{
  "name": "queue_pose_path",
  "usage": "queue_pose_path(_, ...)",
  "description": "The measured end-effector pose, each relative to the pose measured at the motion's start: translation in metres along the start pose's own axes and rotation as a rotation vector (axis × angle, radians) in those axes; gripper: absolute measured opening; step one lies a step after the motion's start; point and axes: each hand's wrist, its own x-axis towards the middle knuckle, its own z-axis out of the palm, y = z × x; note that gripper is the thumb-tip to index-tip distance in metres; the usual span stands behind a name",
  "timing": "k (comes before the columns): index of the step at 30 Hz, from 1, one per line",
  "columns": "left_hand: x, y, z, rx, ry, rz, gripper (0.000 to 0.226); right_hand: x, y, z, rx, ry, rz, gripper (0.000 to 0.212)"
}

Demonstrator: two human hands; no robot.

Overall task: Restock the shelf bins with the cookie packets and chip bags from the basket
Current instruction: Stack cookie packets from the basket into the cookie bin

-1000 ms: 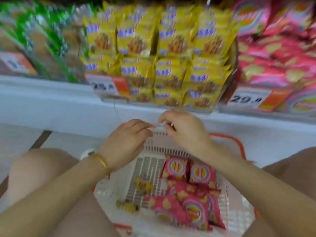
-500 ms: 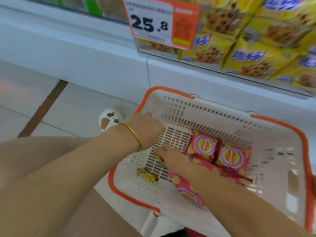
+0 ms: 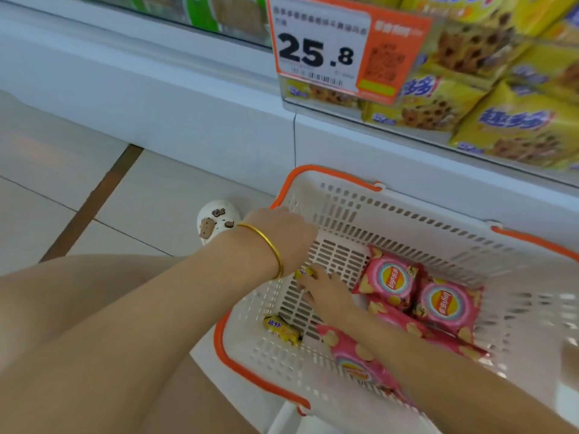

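A white basket with an orange rim (image 3: 329, 172) stands on the floor below the shelf. Three pink chip bags (image 3: 391, 281) lie in its right half. One small yellow cookie packet (image 3: 282, 329) lies loose near the basket's left wall. A second yellow cookie packet (image 3: 304, 272) sits at the fingertips of my right hand (image 3: 327, 294), which pinches it low in the basket. My left hand (image 3: 282, 236) reaches down just beside it, back toward the camera, fingers hidden. The shelf bin above holds stacked yellow cookie packets (image 3: 513, 126).
A price tag reading 25.8 (image 3: 319, 51) hangs on the bin's front. Green packets (image 3: 200, 10) fill the bin to the left. My white shoe (image 3: 216, 220) stands left of the basket, and my bare thigh (image 3: 94, 324) fills the lower left. Tiled floor (image 3: 47, 183) lies beyond.
Both hands dropped from the shelf edge into the basket and the view tilted down. In the last half second they stayed around the small yellow packet.
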Motion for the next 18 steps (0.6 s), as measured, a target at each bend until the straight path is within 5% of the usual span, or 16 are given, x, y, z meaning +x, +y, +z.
queue_pose_path(7,0.013,0.031,-0.021,-0.503,-0.036,-0.122,0.041,-0.079,0.023,-0.118,-0.017,0.361,-0.374,0.026)
queue_pose_path(10,0.017,0.053,-0.023,-1.144,-0.153,-0.190,0.045,-0.122,0.029,-0.170,-0.143,0.448,-0.375,0.032)
queue_pose_path(13,0.016,0.075,-0.026,-1.742,-0.289,-0.080,0.046,-0.147,0.045,-0.187,-0.127,0.403,-0.356,0.057)
queue_pose_path(18,0.006,0.097,-0.047,-1.809,-0.118,0.083,0.059,-0.186,0.051,-0.215,0.104,0.393,-0.376,0.044)
